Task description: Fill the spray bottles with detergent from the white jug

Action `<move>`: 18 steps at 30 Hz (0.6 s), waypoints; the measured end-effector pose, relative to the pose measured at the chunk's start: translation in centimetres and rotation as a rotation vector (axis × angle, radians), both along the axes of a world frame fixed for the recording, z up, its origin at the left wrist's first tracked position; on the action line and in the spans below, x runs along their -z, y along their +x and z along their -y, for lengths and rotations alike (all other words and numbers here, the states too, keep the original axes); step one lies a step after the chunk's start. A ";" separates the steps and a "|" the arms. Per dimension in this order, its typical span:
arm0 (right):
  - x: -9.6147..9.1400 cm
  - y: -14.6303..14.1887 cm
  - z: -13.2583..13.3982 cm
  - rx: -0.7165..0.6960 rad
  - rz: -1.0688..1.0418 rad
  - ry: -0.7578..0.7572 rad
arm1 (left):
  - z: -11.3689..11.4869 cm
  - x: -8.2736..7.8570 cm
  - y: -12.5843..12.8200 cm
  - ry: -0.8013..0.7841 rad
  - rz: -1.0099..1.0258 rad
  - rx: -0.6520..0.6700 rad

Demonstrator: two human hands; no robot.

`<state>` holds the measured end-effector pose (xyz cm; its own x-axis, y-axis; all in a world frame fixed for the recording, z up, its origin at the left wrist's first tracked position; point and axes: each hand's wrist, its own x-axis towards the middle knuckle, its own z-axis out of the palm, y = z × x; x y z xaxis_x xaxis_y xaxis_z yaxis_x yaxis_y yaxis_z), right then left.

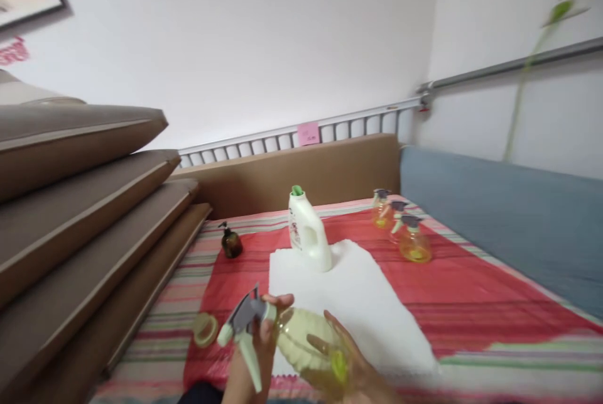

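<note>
A clear spray bottle (306, 335) with yellowish liquid lies tilted on its side between my two hands, close to me. My left hand (266, 328) is closed around its neck, just below the grey and pale-green trigger head (247, 319), which points left. Around the base of the bottle wraps my right hand (358, 366), slightly blurred. Beyond them, a white jug (311, 234) with a handle and green spout stands on a white cloth (367, 303). To the left of my left hand lies a round pale lid or ring (205, 330).
Several similar spray bottles (415, 242) stand at the right on a red sheet (452, 291). A dark pump bottle (230, 242) is at the left. Stacked brown cushions (94, 222) crowd the left side; a blue-grey panel (509, 215) bounds the right.
</note>
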<state>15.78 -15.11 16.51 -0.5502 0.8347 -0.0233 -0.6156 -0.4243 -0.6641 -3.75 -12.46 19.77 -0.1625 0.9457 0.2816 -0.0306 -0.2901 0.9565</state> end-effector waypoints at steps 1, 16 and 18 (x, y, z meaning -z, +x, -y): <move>0.4 0.0 -0.1 -0.065 -0.014 -0.054 | 0.1 0.0 0.3 -0.005 0.034 0.010; -0.7 0.4 0.1 0.114 -0.079 -0.099 | 2.8 -5.2 3.2 -0.039 0.507 0.143; -1.3 0.4 0.3 -0.021 -0.074 -0.199 | 2.9 -5.5 3.3 -0.039 0.524 0.154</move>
